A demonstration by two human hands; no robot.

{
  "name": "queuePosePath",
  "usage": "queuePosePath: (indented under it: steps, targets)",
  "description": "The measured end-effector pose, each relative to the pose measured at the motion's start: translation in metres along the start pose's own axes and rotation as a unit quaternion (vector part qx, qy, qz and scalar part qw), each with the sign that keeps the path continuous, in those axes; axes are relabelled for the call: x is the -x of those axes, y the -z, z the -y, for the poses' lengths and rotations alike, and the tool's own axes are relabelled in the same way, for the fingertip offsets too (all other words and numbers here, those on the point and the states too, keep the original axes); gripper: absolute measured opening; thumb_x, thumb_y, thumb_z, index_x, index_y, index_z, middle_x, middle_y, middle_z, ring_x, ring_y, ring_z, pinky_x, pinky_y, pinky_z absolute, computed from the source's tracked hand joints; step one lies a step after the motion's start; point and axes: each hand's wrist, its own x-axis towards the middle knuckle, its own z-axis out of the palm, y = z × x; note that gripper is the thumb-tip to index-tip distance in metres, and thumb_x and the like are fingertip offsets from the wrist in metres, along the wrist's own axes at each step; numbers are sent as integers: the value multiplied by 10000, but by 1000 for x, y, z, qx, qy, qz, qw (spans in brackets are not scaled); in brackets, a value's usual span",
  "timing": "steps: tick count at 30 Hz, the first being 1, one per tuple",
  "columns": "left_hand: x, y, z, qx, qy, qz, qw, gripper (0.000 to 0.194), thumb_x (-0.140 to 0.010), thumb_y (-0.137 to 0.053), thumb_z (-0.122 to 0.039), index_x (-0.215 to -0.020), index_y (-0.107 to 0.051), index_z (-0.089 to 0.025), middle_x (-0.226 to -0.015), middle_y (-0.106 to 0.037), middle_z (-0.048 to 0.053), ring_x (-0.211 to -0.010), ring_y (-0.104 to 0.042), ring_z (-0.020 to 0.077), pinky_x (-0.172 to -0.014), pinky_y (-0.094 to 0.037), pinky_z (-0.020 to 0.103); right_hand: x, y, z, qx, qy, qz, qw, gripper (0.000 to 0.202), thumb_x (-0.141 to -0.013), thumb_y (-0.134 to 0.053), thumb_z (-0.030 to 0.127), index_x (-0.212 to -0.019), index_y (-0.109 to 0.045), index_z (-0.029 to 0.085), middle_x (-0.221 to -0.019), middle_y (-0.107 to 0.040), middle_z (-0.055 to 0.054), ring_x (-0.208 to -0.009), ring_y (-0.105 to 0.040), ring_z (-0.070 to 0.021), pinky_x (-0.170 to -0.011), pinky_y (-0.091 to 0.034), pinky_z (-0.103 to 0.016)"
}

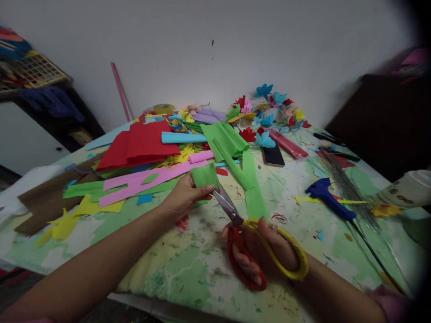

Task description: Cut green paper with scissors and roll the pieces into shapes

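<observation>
My left hand (184, 197) pinches a small folded piece of green crepe paper (204, 176) above the near middle of the table. In my right hand (261, 249) are scissors (235, 218) with one red and one yellow handle, my fingers through both loops. Their blades are parted and point up and left, the tips at the lower right edge of the green piece. Whether the blades touch the paper I cannot tell. Just behind lie a larger green crepe sheet (225, 139) and a green strip (254, 186).
Red paper (141, 143), pink strips (151, 177) and brown paper (50, 193) cover the left side. Paper flowers (266, 119) crowd the back. On the right are a phone (272, 155), a blue glue gun (332, 197) with its cord, thin wires (350, 184) and a cup (406, 188).
</observation>
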Motion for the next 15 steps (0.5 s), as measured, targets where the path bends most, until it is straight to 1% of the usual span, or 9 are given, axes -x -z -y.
queuePosePath:
  steps: [3, 7, 12, 15]
  targets:
    - [0, 0, 0, 9, 6, 13, 1000, 316, -611, -784, -276, -869, -661, -143, -811, -700, 70, -662, -657, 155, -567, -524, 214, 1, 0, 0, 1, 3, 3, 1000, 707, -746, -389, 752, -1089, -470, 139, -617, -472, 23, -389, -389, -56, -334, -376, -174]
    - [1, 0, -1, 25, 6, 32, 999, 312, -652, -750, -348, -871, -672, -140, -802, -700, 78, -659, -662, 175, -581, -545, 258, 1, 0, -1, 5, 0, 6, 1000, 718, -742, -392, 754, -1107, -465, 140, -618, -466, 26, -391, -392, -56, -333, -375, -170]
    - [1, 3, -2, 46, 22, 23, 998, 223, -670, -738, -327, -760, -676, -133, -717, -686, 57, -618, -651, 155, -577, -546, 251, 1, -1, -1, 18, 16, -1, 1000, 730, -726, -421, 755, -1104, -464, 133, -613, -466, 24, -390, -377, -53, -336, -390, -177]
    - [0, 5, -2, 51, 18, 19, 998, 192, -675, -734, -308, -736, -673, -136, -698, -681, 57, -590, -644, 160, -544, -530, 253, 2, -2, -1, 19, 22, 5, 1000, 726, -722, -434, 752, -1101, -468, 133, -609, -463, 29, -372, -365, -48, -322, -371, -174]
